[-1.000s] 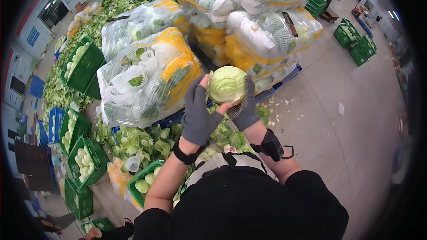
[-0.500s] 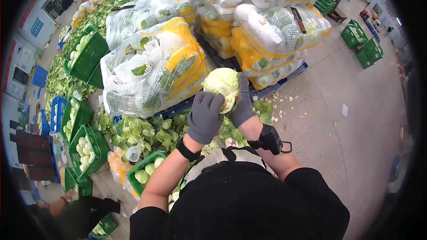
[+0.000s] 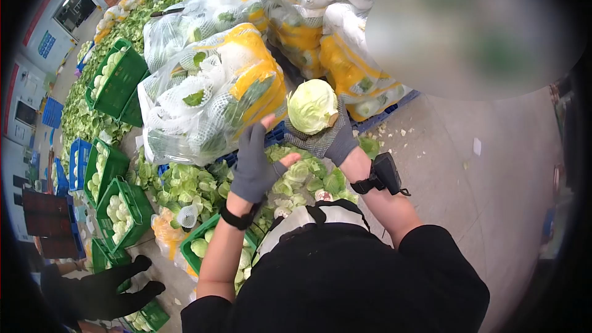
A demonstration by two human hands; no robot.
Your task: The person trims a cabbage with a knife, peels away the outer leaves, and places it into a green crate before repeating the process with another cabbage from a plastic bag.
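A pale green cabbage point(image 3: 312, 107) rests in my right hand point(image 3: 335, 139), which cups it from below and from the right side. The gloved palm and fingers lie under the head. My left hand point(image 3: 254, 159), in a grey glove with bare fingertips, is apart from the cabbage on its left. Its fingers and thumb are spread, with nothing between them. Below both hands lie loose cabbage leaves point(image 3: 302, 169). A green crate point(image 3: 194, 237) of trimmed cabbages stands beside my left forearm.
Plastic bags of netted cabbages point(image 3: 203, 105) are stacked on blue pallets point(image 3: 391, 111) ahead. Several green crates point(image 3: 139, 209) of cabbages line the left, near a big leaf heap point(image 3: 80, 92). A person point(image 3: 102, 293) is at lower left. The upper right is blurred.
My left hand has let go of the cabbage and moved left, its fingers now spread. My right hand has turned palm up under the cabbage. The person at lower left has shifted.
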